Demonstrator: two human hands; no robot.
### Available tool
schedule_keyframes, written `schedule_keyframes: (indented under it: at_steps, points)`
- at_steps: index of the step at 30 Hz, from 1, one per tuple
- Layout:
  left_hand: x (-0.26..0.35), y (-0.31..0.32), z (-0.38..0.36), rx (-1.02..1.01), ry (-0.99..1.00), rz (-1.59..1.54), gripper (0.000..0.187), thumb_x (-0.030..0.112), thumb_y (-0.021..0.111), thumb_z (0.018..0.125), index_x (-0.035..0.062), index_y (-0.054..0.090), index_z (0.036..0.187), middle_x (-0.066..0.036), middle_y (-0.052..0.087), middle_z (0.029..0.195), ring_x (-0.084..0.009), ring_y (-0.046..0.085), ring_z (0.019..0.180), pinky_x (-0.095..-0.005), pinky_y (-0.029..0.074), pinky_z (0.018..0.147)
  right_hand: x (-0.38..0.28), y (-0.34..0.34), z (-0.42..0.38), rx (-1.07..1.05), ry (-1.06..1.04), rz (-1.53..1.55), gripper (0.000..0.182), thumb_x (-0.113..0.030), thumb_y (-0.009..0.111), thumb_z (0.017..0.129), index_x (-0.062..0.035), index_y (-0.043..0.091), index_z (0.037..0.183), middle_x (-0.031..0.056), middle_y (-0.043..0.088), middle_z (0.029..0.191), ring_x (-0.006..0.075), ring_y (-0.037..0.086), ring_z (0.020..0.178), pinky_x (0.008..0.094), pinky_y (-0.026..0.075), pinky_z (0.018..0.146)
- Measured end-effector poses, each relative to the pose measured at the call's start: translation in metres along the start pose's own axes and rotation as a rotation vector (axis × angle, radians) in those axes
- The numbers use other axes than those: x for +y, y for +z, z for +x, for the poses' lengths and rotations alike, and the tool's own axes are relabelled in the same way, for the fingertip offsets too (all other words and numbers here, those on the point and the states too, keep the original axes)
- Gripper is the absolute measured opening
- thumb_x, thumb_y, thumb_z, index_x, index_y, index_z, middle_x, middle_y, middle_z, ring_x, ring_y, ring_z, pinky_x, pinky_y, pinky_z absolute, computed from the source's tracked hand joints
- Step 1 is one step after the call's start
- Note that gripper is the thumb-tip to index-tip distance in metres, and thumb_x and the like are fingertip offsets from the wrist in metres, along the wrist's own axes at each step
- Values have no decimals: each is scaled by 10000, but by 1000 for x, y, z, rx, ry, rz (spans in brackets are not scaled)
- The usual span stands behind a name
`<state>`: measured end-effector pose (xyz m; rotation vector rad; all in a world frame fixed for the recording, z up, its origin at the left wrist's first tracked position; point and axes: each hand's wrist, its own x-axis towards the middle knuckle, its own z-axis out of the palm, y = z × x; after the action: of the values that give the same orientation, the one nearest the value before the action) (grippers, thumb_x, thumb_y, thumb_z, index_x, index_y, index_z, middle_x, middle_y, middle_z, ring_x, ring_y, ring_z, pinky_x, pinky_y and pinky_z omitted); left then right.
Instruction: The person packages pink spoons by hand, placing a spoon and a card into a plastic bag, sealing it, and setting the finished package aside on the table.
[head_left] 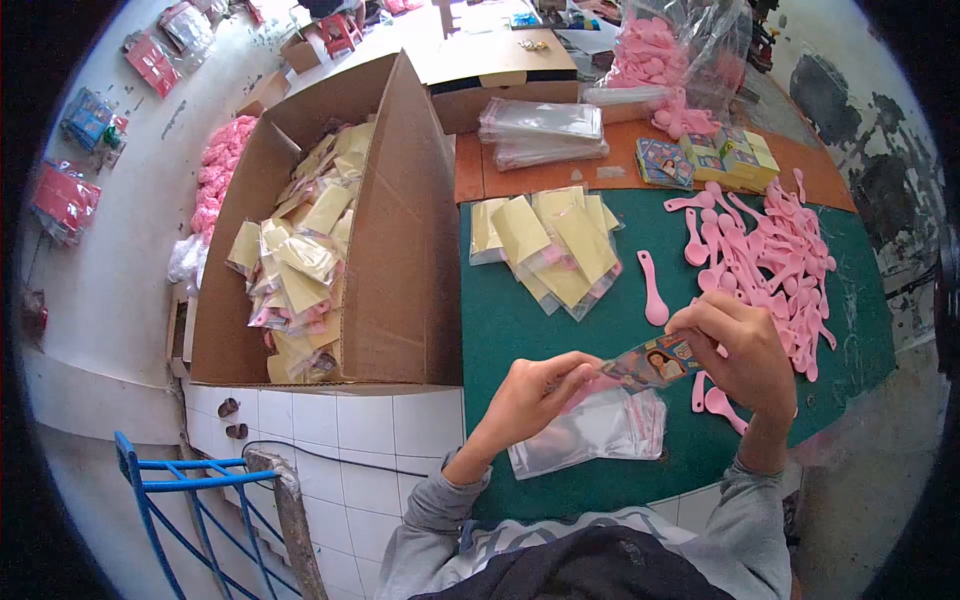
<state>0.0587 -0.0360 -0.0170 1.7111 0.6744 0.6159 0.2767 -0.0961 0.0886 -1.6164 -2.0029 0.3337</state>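
Note:
A colourful printed card with a picture of a person is stretched between my two hands, with clear plastic around its left part. My right hand pinches the card's right end. My left hand is closed on a clear plastic bag at the other end, and something pink shows beside its fingertips. Beneath them lies a stack of clear plastic bags on the green table top. A single pink spoon lies just beyond, and a heap of pink spoons spreads to the right of my right hand.
Filled packets lie at the table's back left. Card stacks, more clear bags and a sack of pink spoons stand behind. At left, a large cardboard box holds many packets; a blue metal frame stands nearer.

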Motion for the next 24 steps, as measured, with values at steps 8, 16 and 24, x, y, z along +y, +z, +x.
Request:
schedule_keyframes:
  at_steps: [8,16,24]
  points:
    - [3,-4,-3,-83,-59,36,210,164,500,936,23,630,1022,-73,628,702,-53,525,598,-216,456,551,2,18,-16,4,49,51,135,-11,638,736,-19,584,859,114,611,789,252,625,701,324,497,586]
    - [6,14,-3,-115,59,109,489,168,571,883,104,403,1337,-134,657,728,-218,629,576,-301,488,561,13,41,-15,-308,53,266,166,-94,677,742,-28,575,855,97,608,755,237,622,682,325,479,618]
    - [0,8,-12,-182,-70,195,756,177,646,836,101,190,1434,-130,682,851,-231,669,735,-323,519,671,30,60,-30,-239,24,378,230,-96,742,699,-17,526,683,49,558,647,148,547,598,272,432,550]
